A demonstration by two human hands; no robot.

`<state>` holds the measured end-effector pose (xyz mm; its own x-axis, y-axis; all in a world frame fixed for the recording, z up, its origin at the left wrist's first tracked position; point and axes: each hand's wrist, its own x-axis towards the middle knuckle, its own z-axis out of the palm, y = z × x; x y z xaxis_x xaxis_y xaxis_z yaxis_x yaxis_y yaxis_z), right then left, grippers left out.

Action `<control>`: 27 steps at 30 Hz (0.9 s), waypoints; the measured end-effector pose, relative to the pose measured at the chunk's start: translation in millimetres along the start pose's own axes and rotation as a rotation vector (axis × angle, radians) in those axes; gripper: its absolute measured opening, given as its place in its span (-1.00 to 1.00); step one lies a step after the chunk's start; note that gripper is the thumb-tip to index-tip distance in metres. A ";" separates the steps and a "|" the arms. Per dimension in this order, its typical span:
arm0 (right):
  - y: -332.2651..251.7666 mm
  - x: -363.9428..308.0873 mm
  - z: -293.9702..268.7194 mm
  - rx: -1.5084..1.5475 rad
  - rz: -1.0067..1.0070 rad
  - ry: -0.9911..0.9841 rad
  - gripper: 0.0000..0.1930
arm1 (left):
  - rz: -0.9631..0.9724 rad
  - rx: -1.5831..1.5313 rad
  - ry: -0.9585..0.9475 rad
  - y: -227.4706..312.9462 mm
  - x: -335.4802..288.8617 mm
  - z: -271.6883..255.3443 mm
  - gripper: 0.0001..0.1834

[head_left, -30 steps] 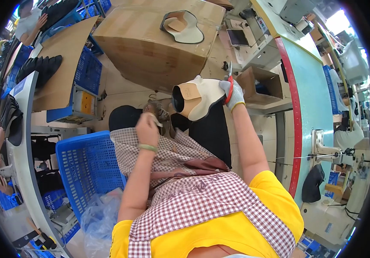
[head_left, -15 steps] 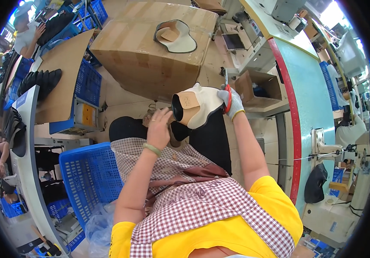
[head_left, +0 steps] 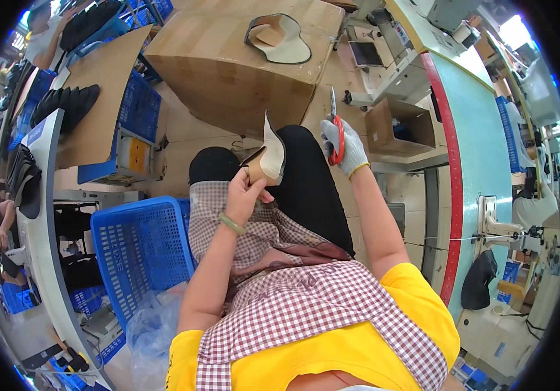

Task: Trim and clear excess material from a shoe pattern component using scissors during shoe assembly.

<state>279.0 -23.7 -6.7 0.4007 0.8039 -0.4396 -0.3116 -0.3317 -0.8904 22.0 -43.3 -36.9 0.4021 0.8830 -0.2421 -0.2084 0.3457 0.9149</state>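
My left hand [head_left: 246, 194] is closed on a cream and tan shoe upper [head_left: 272, 156], pinched at its tan end above my lap. The piece is seen nearly edge-on, its pointed tip upward and a dark edge along one side. To its right, my right hand [head_left: 351, 146], in a pale knitted glove, grips red-handled scissors [head_left: 336, 140]. Their metal blades point up and away from me, apart from the upper. A second cream and tan shoe upper [head_left: 290, 51] with a dark edge lies on the large cardboard box [head_left: 228, 39] ahead.
On my left stands a blue plastic basket [head_left: 140, 244], with clear plastic bags [head_left: 153, 339] beside it. A small open carton [head_left: 400, 130] sits at the right, near a pale blue worktable [head_left: 478, 150] with a red edge. Black shoe parts [head_left: 65, 107] are stacked at the left.
The shoe upper has passed from my gloved right hand to my left hand, moving left and turning edge-on. My right hand keeps the scissors, slightly farther left. The view has shifted a little.
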 end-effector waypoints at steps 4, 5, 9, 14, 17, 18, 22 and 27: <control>-12.4 -41.6 9.4 -0.196 0.090 -0.131 -0.65 | 0.063 0.026 0.075 -1.1 -11.2 -1.4 -0.80; -13.8 -50.3 7.9 -0.198 0.095 -0.131 -0.65 | 0.069 0.012 0.115 -0.3 -11.1 0.1 -0.82; -20.6 -84.5 4.3 -0.302 0.088 -0.241 -0.49 | 0.012 0.061 0.260 8.1 -15.1 3.0 -0.78; -16.5 -113.7 -7.5 -0.294 0.135 -0.468 -0.31 | 0.293 0.810 0.529 29.7 -19.8 11.7 -0.73; -1.8 -119.4 -20.4 -0.175 0.183 -0.615 -0.21 | 0.683 1.206 0.504 41.6 -21.7 19.2 -0.70; 0.7 -120.4 -22.1 -0.069 0.267 -0.699 -0.18 | 0.686 1.182 0.350 43.4 -22.0 20.3 -0.71; 3.2 -123.1 -27.2 0.005 0.397 -0.871 -0.19 | 0.832 1.153 0.231 33.8 -13.5 9.1 -0.87; 17.3 -114.8 -28.9 0.082 0.498 -0.915 -0.25 | 0.900 1.061 0.249 28.4 -16.9 4.4 -0.85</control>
<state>252.5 -135.9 25.0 -0.5841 0.6640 -0.4669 -0.3338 -0.7208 -0.6075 13.2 -49.8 -5.4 0.3043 0.7410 0.5985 0.4990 -0.6592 0.5625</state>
